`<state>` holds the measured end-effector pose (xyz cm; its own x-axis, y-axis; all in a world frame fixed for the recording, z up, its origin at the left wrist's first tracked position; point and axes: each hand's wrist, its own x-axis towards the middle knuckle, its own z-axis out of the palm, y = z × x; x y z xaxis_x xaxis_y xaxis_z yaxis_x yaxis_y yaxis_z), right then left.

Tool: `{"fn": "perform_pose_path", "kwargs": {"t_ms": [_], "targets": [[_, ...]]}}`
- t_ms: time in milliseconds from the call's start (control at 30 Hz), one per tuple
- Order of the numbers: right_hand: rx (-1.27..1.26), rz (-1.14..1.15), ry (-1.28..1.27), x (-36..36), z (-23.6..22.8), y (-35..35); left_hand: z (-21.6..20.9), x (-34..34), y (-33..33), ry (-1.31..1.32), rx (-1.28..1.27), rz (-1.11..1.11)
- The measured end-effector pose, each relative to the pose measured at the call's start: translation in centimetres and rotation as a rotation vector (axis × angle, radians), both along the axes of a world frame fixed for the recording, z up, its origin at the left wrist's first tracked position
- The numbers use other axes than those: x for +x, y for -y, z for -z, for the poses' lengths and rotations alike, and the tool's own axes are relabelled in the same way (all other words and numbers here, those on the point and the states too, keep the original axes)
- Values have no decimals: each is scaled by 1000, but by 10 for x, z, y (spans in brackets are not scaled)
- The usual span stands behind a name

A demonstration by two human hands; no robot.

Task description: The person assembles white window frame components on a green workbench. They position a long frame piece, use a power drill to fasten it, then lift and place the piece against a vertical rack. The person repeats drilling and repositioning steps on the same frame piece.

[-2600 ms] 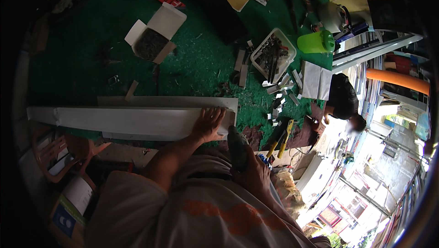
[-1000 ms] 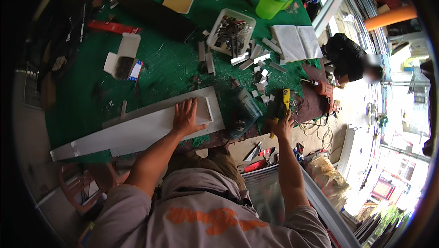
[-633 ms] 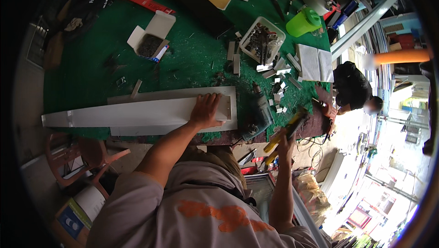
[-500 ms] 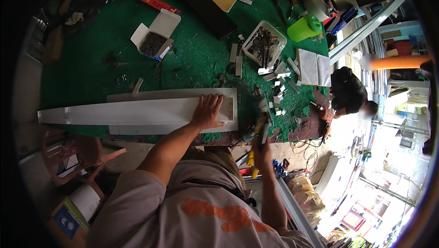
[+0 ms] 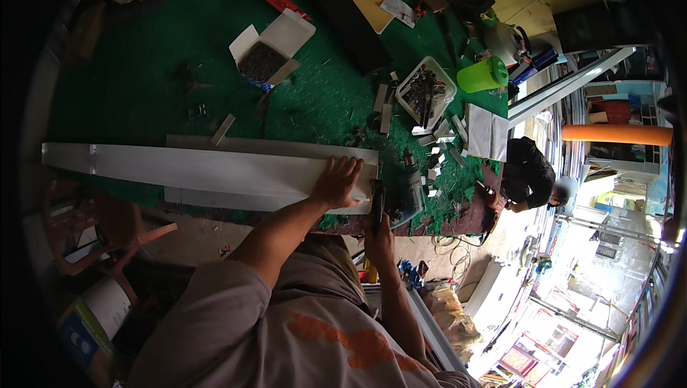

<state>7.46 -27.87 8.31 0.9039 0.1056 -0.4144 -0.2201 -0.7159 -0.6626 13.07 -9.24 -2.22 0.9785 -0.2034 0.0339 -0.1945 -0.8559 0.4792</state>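
A long white metal channel [image 5: 215, 169] lies along the near side of the green-topped table, over a wider flat pale sheet [image 5: 286, 203]. My left hand [image 5: 336, 182] presses on the channel near its right end, fingers spread and lying over it. At that end my right hand [image 5: 378, 234] is closed around a plier-like hand tool [image 5: 378, 202] with a dark head and a yellow grip below the hand. The tool's head is upright against the channel's end; its exact contact is too small to tell. A drill [image 5: 411, 191] lies just right of it.
Cut metal pieces [image 5: 438, 155] litter the table's right part, beside a white tub [image 5: 442, 76] of small parts and a green jug [image 5: 483, 75]. An opened carton [image 5: 283, 34] holds small metal pieces. Another person [image 5: 528, 173] crouches at the right with a red power tool [image 5: 490, 196].
My right hand has brought the yellow-gripped tool left, from beside the drill to the channel's end. My left hand stays on the channel. The view has shifted slightly.
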Motion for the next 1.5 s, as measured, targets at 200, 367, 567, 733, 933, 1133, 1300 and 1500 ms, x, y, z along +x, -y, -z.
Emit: {"fn": "perform_pose_path", "kwargs": {"t_ms": [200, 367, 567, 733, 933, 1133, 1300, 1500], "targets": [[-63, -17, -68, 2, 13, 7, 2, 1, 2, -18, 24, -11], [-134, -40, 2, -2, 50, 16, 12, 3, 5, -30, -170, 45], [-330, -107, -18, 4, 43, 10, 12, 2, 4, -62, -7, 30], [-356, -249, -181, 19, -18, 28, 15, -1, 7, -57, 43, 30], [-305, -71, -224, 29, 0, 11, 17, 1, 9, -66, 80, 49], [-177, 43, -39, 9, 32, 5, 8, 0, 5, -65, 82, 46], [-441, 106, -35, 13, 35, -13, 5, 2, 2, -67, 29, 40], [-392, -192, -80, 16, -14, 9, 0, 2, 3, -149, 52, 45]]}}
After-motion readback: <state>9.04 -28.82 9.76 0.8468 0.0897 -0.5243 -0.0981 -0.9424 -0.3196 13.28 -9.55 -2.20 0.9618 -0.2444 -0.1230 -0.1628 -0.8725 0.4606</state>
